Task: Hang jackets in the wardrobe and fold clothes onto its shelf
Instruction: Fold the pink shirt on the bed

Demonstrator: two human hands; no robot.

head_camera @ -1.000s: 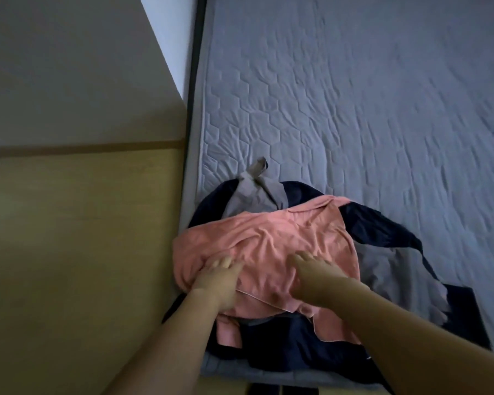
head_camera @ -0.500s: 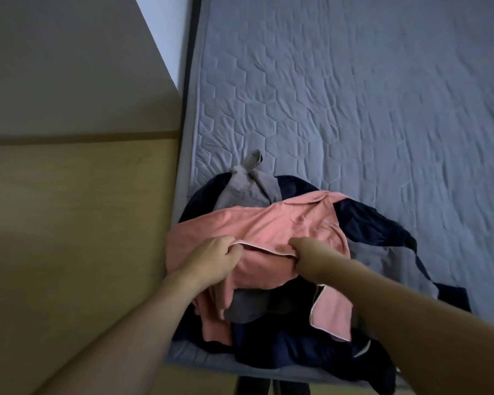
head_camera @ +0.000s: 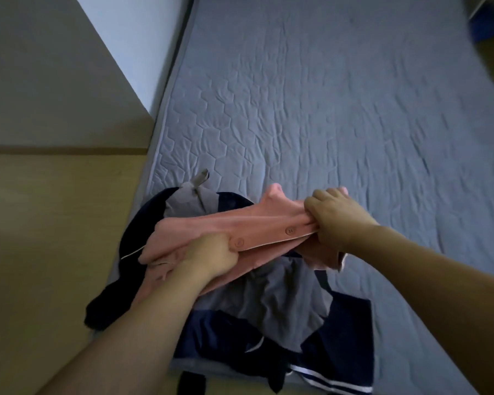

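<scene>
Quilted grey bed under a heap of clothes. Pink shirt lifted just above the navy jacket, buttoned edge stretched taut between left hand and right hand, fingers curled tight on cloth, probably to straighten before folding.

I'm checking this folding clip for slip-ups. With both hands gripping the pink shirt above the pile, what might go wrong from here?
1. The pink shirt is bunched between the left hand and right hand, so a fold may come out creased.
2. Its lower end lies against the navy and grey jacket; lifting may drag that along.
3. The jacket overhangs the mattress edge and could slide off.
</scene>
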